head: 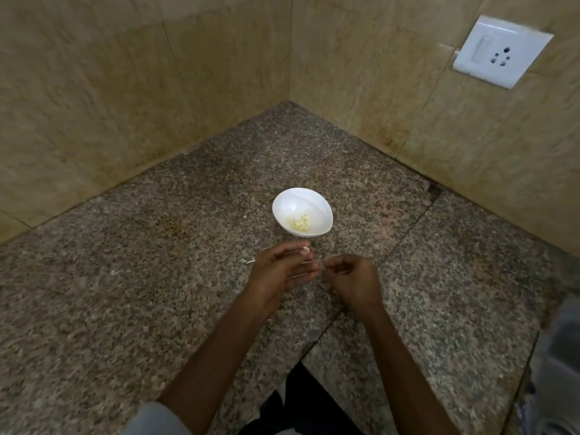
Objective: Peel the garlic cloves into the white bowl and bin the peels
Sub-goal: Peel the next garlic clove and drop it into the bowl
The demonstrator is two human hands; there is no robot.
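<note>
Your left hand (279, 271) has its grip clamped on a garlic clove (306, 248), pinched at the fingertips just short of the near rim of the white bowl (298, 202). Your right hand (351, 277) sits just beside it with its fingers curled; whether that grip holds peel is too small to tell. The clove lies ahead and left of the right hand. The bowl holds a few peeled cloves (298, 221). One peel scrap (250, 262) lies on the counter (157, 277).

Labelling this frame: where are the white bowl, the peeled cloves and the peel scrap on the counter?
white bowl (288, 204): head view, bare inner wall.
peeled cloves (298, 223): head view, middle of the pile.
peel scrap (250, 262): head view, its middle.
</note>
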